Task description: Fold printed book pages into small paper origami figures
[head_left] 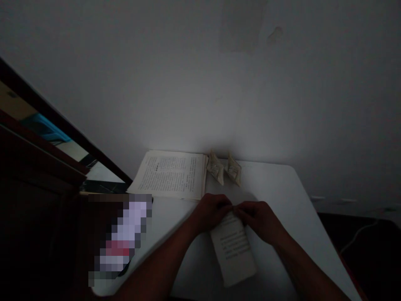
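Observation:
A narrow folded sheet of printed paper [234, 248] slants toward me above the white table. At its far end my left hand [214, 211] pinches the upper left edge. My right hand [255, 217] is closed on the same end from the other side, fingertips meeting those of the left. Just beyond my hands stand two folded paper boats, one on the left [215, 167] and one on the right [233, 169]. The fingertips partly hide the paper's top edge.
The white table [272, 179] stands against a grey wall [175, 83]. A stack of printed pages [172, 173] lies at its back left. A pixelated phone-like object [125, 236] is at the left edge. A dark-framed opening [62, 121] lies further left.

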Demonstrator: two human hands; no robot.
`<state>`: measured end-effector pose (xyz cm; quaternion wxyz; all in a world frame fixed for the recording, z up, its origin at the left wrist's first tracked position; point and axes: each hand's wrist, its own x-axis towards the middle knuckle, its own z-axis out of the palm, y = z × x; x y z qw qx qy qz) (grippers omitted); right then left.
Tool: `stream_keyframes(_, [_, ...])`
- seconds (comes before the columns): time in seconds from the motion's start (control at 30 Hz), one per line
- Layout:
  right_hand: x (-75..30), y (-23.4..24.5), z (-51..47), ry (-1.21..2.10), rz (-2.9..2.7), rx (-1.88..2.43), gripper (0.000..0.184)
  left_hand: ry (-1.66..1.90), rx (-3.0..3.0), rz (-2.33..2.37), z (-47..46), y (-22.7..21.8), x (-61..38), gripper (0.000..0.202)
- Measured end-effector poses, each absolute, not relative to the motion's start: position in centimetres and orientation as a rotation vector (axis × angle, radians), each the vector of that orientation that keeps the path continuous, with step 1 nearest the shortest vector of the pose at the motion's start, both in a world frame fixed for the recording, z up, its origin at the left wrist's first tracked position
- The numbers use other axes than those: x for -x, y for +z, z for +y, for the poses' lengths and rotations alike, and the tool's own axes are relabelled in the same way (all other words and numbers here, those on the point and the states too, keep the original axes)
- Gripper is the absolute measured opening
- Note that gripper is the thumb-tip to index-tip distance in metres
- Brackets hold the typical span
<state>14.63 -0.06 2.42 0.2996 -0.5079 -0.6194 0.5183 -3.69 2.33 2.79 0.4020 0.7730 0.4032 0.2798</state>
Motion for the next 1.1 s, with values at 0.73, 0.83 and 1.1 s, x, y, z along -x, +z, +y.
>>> stream_keyframes(0.73, [-16.7,2.8,-0.2,1.557,-1.644,1.378,0.02,1.062,-1.832,1.343,3.5,3.1,5.7,0.014])
stream_keyframes(0.83, [-17.5,2.5,-0.2,1.571,-1.618,1.354,0.019,1.142,-1.779,1.45,3.8,3.2,6.1,0.014])
stream_keyframes(1.1, [-18.9,2.4,0.0,1.318,-1.637,1.376,0.024,1.008,-1.746,1.407,3.5,3.2,6.0,0.018])
